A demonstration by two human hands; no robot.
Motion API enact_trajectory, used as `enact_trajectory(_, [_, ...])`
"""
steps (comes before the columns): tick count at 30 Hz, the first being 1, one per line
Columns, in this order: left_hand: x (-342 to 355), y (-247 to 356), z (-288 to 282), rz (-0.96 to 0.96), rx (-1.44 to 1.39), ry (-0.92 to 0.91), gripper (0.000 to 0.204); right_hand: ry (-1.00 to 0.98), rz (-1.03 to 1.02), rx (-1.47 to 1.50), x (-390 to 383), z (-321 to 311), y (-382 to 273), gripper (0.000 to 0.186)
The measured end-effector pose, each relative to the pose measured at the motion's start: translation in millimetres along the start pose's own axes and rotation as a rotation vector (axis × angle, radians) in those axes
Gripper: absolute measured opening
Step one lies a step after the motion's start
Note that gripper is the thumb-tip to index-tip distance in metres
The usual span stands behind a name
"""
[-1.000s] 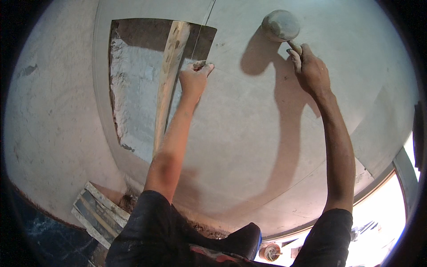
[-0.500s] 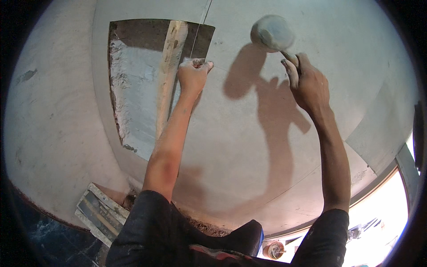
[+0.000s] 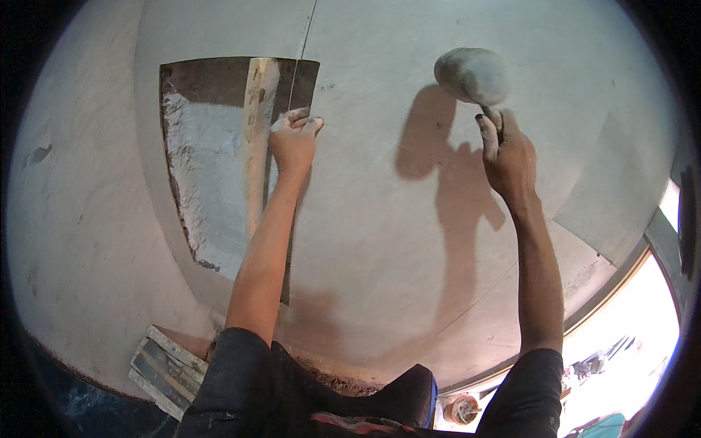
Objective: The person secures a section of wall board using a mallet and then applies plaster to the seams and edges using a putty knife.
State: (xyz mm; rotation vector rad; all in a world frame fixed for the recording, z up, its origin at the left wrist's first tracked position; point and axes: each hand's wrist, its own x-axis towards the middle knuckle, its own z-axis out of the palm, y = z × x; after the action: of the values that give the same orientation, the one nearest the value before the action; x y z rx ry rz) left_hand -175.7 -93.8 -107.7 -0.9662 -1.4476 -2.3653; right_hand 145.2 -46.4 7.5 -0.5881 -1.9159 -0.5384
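Observation:
My right hand (image 3: pixel 509 157) is wrapped round the short handle of a mallet (image 3: pixel 473 77) with a big, rounded, dusty grey head. The mallet is raised in front of the grey panel wall (image 3: pixel 380 219), and its shadow falls on the panel to the left, apart from the head. My left hand (image 3: pixel 294 142), whitened with dust, is closed in a pinch on a thin cord (image 3: pixel 307 33) that runs up out of view. It is at the right edge of a cut-out opening (image 3: pixel 201 79), which shows a wooden batten (image 3: pixel 255 139) and rough white plaster behind.
A pale wall (image 3: pixel 80 182) meets the panel at the left. Low at the left leans a plaster-caked board or frame (image 3: pixel 169 372). At the lower right are a round reddish-brown bucket (image 3: pixel 461 410), a bright doorway (image 3: pixel 621 314) and scattered items on the floor.
The view has shifted, so the opening appears lower and further left. The mallet has moved right along the panel, away from my left hand. My left hand keeps its place by the opening.

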Motion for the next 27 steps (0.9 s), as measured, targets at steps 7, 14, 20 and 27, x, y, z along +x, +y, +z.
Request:
enact_trajectory(7, [-5,5,6,0.043,0.014,0.007,0.031,-0.075,0.128,-0.132,-3,0,27,0.028])
enact_trajectory(14, [0,4,-2,-0.013,-0.045,-0.027,0.03,0.154,0.095,0.138,-30,-1,32,0.027])
enact_trajectory(20, [-1,-8,-2,-0.013,0.008,-0.029,0.033,-0.098,0.259,-0.121,-31,-6,64,0.032])
enact_trajectory(27, [-52,36,62,0.829,0.558,0.006,0.074,-0.094,0.354,-0.075,-54,8,71,0.03])
